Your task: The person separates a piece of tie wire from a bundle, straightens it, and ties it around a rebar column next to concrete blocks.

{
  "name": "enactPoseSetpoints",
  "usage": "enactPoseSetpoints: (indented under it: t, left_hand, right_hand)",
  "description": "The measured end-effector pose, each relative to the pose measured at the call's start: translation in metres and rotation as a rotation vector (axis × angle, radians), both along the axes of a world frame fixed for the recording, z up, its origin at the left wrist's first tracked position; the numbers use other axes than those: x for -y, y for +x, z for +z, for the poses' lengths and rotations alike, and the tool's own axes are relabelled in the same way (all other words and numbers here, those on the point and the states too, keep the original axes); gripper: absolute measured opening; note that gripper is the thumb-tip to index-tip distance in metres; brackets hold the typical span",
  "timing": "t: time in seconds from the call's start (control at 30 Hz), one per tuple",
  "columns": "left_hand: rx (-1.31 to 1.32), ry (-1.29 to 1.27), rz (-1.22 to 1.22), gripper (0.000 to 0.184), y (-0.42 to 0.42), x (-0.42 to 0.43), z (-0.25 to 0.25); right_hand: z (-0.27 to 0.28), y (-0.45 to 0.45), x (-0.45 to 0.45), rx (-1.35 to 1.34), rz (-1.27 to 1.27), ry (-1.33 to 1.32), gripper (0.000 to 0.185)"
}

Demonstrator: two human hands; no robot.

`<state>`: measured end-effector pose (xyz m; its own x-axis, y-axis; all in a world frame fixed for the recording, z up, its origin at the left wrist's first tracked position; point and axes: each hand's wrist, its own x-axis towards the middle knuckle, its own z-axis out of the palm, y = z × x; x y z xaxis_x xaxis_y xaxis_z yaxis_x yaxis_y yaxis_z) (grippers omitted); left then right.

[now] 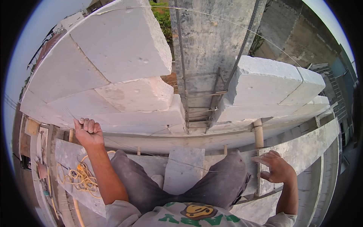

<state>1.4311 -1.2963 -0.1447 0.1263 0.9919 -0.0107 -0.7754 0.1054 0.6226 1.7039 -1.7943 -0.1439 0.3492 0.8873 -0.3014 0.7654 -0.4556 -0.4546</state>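
My left hand [89, 131] is raised at the left, its fingers curled around a thin wire or line that runs up beside the white block wall [132, 94]. What the fingers pinch is too fine to make out fully. On the right, my right hand [274, 166] hovers over the edge of a grey board [302, 151], fingers apart and holding nothing. Between the left wall and the right white blocks [264, 79] stand steel bars with ties [204, 94] before a grey panel [215, 41]. A thin line arcs across the top of the gap.
A tangled yellow rope [81, 178] lies on a board at the lower left. My knees straddle a small grey slab [184, 162]. A pipe [258, 134] stands near the right blocks. Scaffold members run along both sides, with a drop beyond.
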Motion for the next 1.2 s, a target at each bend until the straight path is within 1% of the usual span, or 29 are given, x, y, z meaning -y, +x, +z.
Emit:
enactPoseSetpoints:
  t: [0.07,0.13,0.2,0.27,0.3,0.4,0.47,0.53,0.57,0.6,0.63,0.67,0.77,0.87,1.0,1.1,1.13,1.2]
  left_hand:
    - [0.073,-0.045,-0.042,0.033,0.016,0.023,-0.003]
    - [0.06,-0.093,-0.17,0.033,0.035,0.051,-0.013]
    - [-0.065,-0.195,-0.246,0.031,0.067,0.097,-0.012]
    - [-0.155,-0.28,-0.364,0.034,0.082,0.12,-0.022]
    - [-0.193,-0.28,-0.386,0.034,0.084,0.124,-0.023]
    - [-0.318,-0.241,-0.468,0.035,0.085,0.125,-0.031]
    - [-0.423,-0.168,-0.558,0.037,0.082,0.119,-0.041]
    - [-0.541,-0.154,-0.566,0.037,0.089,0.126,-0.032]
    - [-0.599,-0.146,-0.57,0.037,0.092,0.128,-0.028]
    - [-0.601,-0.102,-0.579,0.038,0.092,0.126,-0.031]
    - [-0.602,-0.06,-0.588,0.039,0.089,0.122,-0.038]
    - [-0.604,-0.02,-0.595,0.04,0.086,0.119,-0.043]
    - [-0.602,0.015,-0.58,0.036,0.081,0.114,-0.048]
    - [-0.6,0.008,-0.567,0.033,0.079,0.109,-0.051]
    - [-0.668,0.064,-0.591,0.034,0.086,0.118,-0.048]
    - [-0.7,0.115,-0.625,0.039,0.1,0.124,-0.052]
    - [-0.693,0.13,-0.634,0.041,0.105,0.124,-0.055]
    - [-0.657,0.181,-0.654,0.045,0.122,0.125,-0.057]
  right_hand:
    - [0.019,-0.008,-0.042,-0.261,0.195,0.079,0.062]
    - [0.005,-0.024,-0.079,-0.305,0.175,0.315,0.064]
    - [-0.024,-0.045,-0.111,-0.202,0.133,0.465,0.06]
    - [-0.037,-0.061,-0.135,-0.206,0.152,0.475,0.053]
    - [-0.039,-0.065,-0.14,-0.209,0.159,0.483,0.05]
    - [-0.025,-0.061,-0.123,-0.218,0.023,0.501,0.037]
    - [-0.003,-0.047,-0.098,-0.1,0.012,0.631,0.033]
    - [0.028,-0.04,-0.076,-0.028,-0.174,0.689,0.03]
    - [0.036,-0.034,-0.058,-0.024,-0.284,0.659,0.028]
    - [0.042,-0.028,-0.04,-0.017,-0.394,0.63,0.026]
    - [0.047,-0.023,-0.026,-0.034,-0.469,0.676,0.022]
    - [0.039,-0.02,-0.01,0.006,-0.554,0.764,0.023]
    - [0.041,-0.022,0.025,0.128,-0.658,0.762,0.028]
    - [0.039,-0.017,0.05,0.106,-0.836,0.731,0.027]
    - [0.031,0.006,0.061,0.197,-0.997,0.743,0.031]
    - [0.019,0.034,0.062,0.35,-0.986,0.764,0.031]
    - [0.026,0.038,0.052,0.279,-0.979,0.771,0.03]
    - [0.039,0.053,0.03,0.411,-0.948,0.681,0.028]
